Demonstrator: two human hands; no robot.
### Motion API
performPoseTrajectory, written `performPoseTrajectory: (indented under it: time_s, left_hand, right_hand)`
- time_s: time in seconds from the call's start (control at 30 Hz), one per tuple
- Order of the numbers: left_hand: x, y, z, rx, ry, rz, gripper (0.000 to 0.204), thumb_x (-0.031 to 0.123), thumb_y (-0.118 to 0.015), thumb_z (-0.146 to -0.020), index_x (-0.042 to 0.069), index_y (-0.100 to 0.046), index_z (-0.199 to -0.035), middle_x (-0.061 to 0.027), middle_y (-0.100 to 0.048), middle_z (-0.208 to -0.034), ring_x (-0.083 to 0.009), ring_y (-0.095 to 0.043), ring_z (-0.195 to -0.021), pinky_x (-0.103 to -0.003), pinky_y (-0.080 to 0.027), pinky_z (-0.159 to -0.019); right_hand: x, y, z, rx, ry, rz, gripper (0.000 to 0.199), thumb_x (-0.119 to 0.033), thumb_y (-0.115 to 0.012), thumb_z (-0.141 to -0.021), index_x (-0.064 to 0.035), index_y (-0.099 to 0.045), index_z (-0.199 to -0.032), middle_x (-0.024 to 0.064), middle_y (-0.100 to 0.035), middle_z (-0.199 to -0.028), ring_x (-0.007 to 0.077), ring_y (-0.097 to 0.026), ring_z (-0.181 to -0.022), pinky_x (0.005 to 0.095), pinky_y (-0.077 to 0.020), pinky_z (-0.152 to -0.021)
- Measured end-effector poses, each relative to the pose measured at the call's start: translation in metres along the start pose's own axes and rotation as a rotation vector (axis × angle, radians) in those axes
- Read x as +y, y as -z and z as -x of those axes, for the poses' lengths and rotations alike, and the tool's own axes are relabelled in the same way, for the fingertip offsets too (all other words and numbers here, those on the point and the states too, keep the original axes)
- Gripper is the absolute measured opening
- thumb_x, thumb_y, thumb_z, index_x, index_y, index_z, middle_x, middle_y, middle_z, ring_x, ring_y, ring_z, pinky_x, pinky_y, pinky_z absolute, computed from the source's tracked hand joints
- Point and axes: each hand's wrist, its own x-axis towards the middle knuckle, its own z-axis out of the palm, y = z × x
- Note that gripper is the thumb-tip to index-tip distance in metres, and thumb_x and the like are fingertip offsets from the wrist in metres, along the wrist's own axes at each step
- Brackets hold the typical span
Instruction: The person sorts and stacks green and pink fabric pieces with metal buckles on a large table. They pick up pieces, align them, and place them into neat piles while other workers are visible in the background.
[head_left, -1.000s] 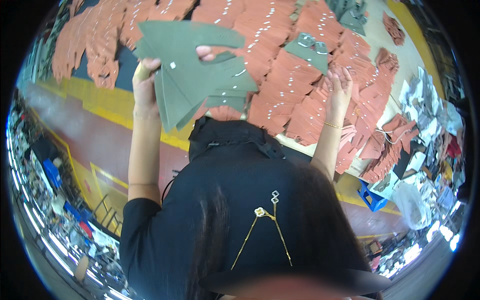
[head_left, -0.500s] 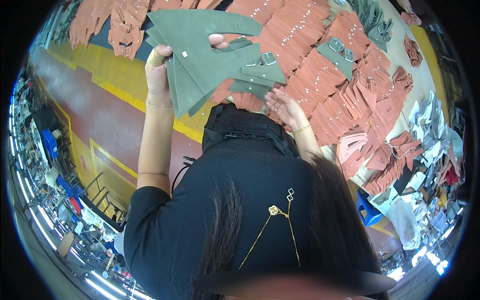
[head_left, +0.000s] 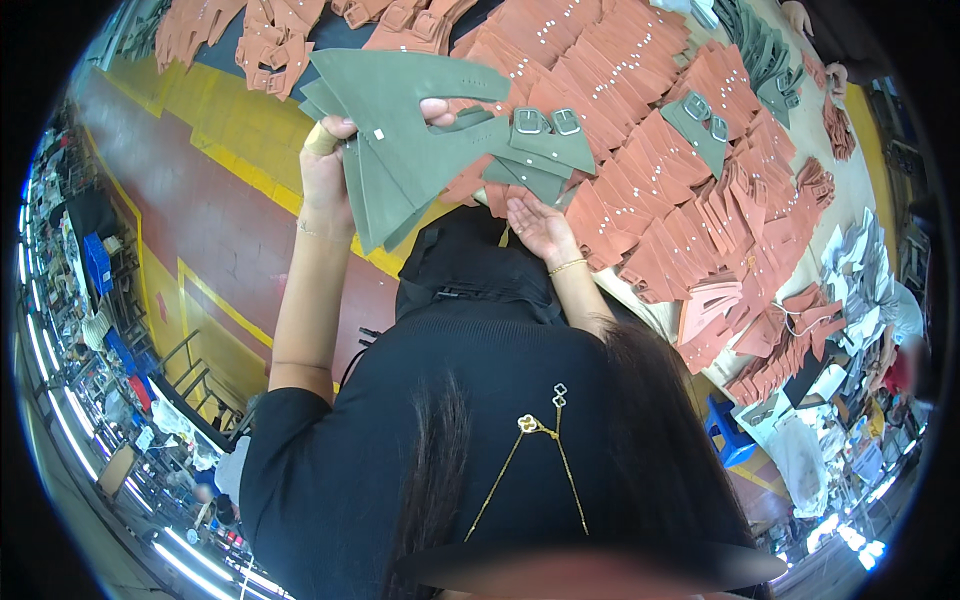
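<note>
A fanned stack of green cut pieces, flat and pointed like shoe straps, is held up in the air above the near edge of the table. Small silver studs dot them, and the ends that reach toward the right carry silver buckles. The left hand is closed around the stack, thumb across the front and fingers behind, gripping it near the lower left. The right hand sits just under the buckled ends, palm up and fingers spread flat, touching or nearly touching the lowest piece; it grips nothing that I can see. A thin gold bracelet circles that wrist.

Past the hands the table is covered with rows of orange pieces of the same cut, overlapped like shingles and studded too. A few more green pieces with buckles lie on top of them, and another green pile sits at the far end. Grey and white scraps lie along the right. Left of the table runs a red floor with yellow lines.
</note>
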Motion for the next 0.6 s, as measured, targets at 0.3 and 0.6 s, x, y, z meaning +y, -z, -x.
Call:
performPoseTrajectory:
  time_s: [0.3, 0.6]
  left_hand:
    - [0.008, 0.012, -0.002, 0.037, 0.089, -0.070, 0.062, 0.027, -0.045, -0.079, -0.009, -0.046, -0.129, -0.0271, -0.055, -0.125, -0.0382, -0.051, -0.121, -0.048, -0.046, -0.101]
    - [0.016, 0.011, -0.008, -0.079, 0.148, -0.156, 0.062, 0.027, -0.044, -0.080, -0.012, -0.044, -0.128, -0.0289, -0.056, -0.124, -0.0395, -0.053, -0.118, -0.048, -0.045, -0.101]
  right_hand:
    - [0.027, -0.011, -0.030, 0.150, 0.270, -0.150, 0.023, -0.019, -0.061, -0.092, -0.0057, -0.054, -0.110, 0.0017, -0.056, -0.107, 0.0175, -0.054, -0.101, 0.0354, -0.0449, -0.088]
    - [0.027, -0.024, -0.048, 0.169, 0.488, -0.080, 0.016, -0.014, -0.069, -0.087, -0.0130, -0.061, -0.102, -0.0023, -0.061, -0.092, 0.0124, -0.057, -0.082, 0.0298, -0.0466, -0.072]
